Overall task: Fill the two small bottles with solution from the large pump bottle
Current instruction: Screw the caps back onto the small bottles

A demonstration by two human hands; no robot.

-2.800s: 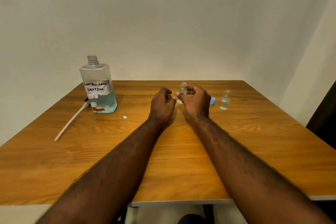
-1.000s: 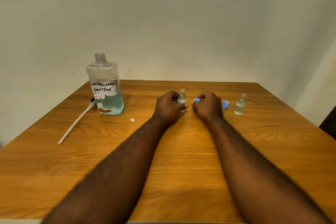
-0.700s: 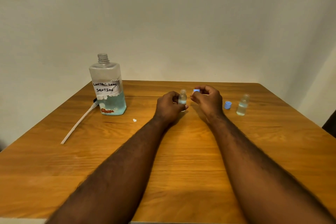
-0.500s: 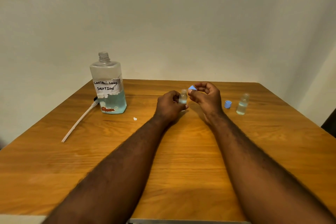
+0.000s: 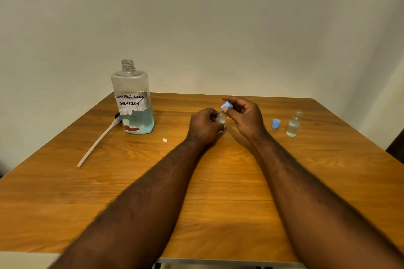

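Both forearms reach up from the bottom edge of the frame and meet just right of centre, over the far half of the wooden desk (image 5: 218, 192). The left hand (image 5: 204, 125) rests low near the desk with its back to the camera, its fingers (image 5: 209, 113) curled round a small clear bottle (image 5: 220, 117) that it holds upright, mouth uncovered. The right hand (image 5: 247, 116) is raised just beside it, wrist bent, pinching a blue cap (image 5: 227, 105) between thumb and forefinger; the cap is tilted and sits just above the bottle's mouth, and whether the two touch cannot be told. The other fingers of that hand are loosely curled behind the pinch.

At centre right of the frame a second small bottle (image 5: 293, 124) stands upright on the desk, uncapped, with clear liquid in its lower part. A second blue cap (image 5: 276, 123) lies just to its left, between it and the right hand.

At centre left stands the large bottle (image 5: 133, 102), its threaded neck bare, pale blue solution filling roughly its lower third, and a handwritten label reading "contact lens solution". The pump's white tube (image 5: 98, 142) lies on the desk from the bottle's base toward the lower left. A small white scrap (image 5: 164, 140) lies between the large bottle and the left hand
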